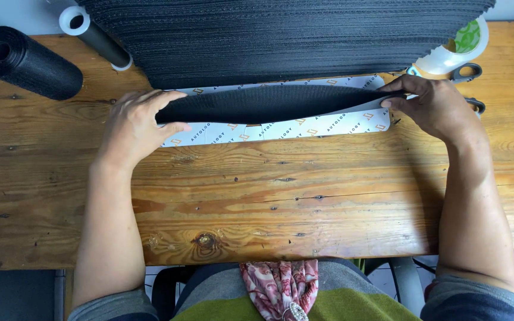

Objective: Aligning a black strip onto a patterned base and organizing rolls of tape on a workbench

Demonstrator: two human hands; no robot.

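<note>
A: Start at the grips. What are the hands doing?

B: The left hand (pixel 138 122) lies with fingers spread over the left end of a long black mesh strip (pixel 269 104), thumb tucked under at the edge of the white printed card sleeve (pixel 304 126) that wraps it. The right hand (pixel 432 107) pinches the sleeve's right end, fingertips pressed together on the upper flap.

A: And where is the strip?

B: Inside the folded sleeve, lying across the far half of the wooden worktop (pixel 269 196), just in front of a big stack of black mesh (pixel 281 35).

A: What might go wrong from here?

B: My guess is that the strip bows up in the middle, so the flaps could spring open if either hold eases. A harder pull at the right end could crease or tear the card.

A: Anything near enough to get in the way?

B: A tape roll (pixel 456 44) and scissors (pixel 468 72) sit just behind the right hand, so a backward nudge could knock them. A black roll (pixel 28 62) and a thinner tube (pixel 93 35) lie well off to the left.

A: What can't you make out?

B: The strip's ends under both hands, the left thumb's hold, most of the scissors, and the stack's top, which is cut off.
</note>
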